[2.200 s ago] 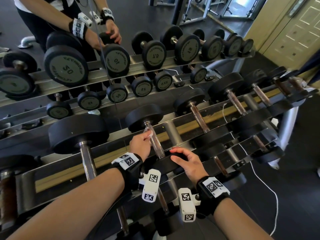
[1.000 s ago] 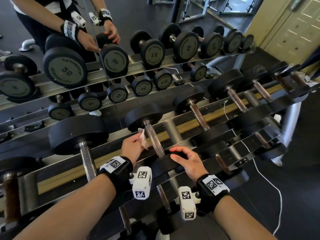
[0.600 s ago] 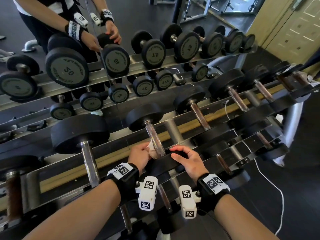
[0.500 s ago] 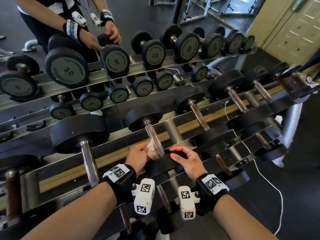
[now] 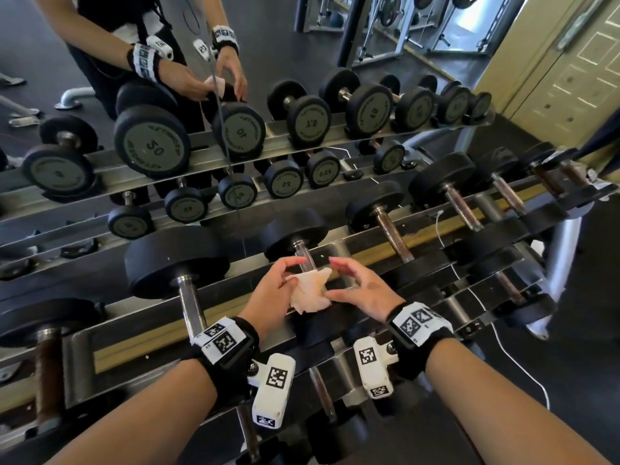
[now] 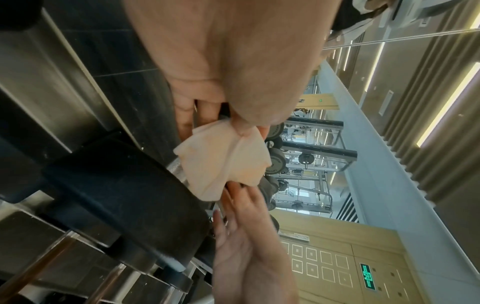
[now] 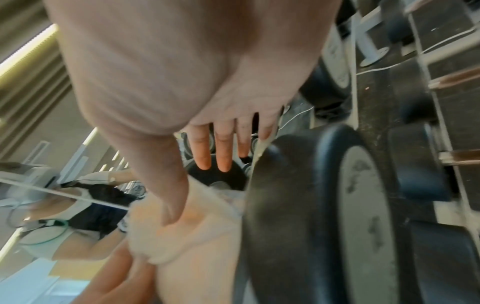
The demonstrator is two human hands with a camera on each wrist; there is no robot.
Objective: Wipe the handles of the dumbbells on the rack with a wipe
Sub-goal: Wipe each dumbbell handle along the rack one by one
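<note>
Large dumbbell (image 5: 174, 260): far left on the rack (image 5: 110, 350); black rubber head, bare steel handle running toward the viewer; untouched.
Left hand (image 5: 271, 293): just left of the middle dumbbell's handle; thumb and fingers pinch one end of the wipe, forefinger raised toward the bar.
Wipe (image 5: 308, 290): pale, crumpled sheet hanging between the two hands, over the near part of the middle handle; contact with the bar cannot be told. Likely light, limp and damp, tearing easily if snagged on knurling; best bunched in the palm and wrapped round the bar.
Middle dumbbell handle (image 5: 303, 251): shiny steel, upper stretch showing above the wipe. Stiff, heavy, probably slick when wet; needs no lifting, only a grip around the shaft.
Right hand (image 5: 362, 290): just right of the wipe; fingers spread and relaxed, thumb near the wipe's edge, holding nothing firmly as far as shows.
Further dumbbells (image 5: 392, 229): to the right, brownish handles, untouched.
</note>
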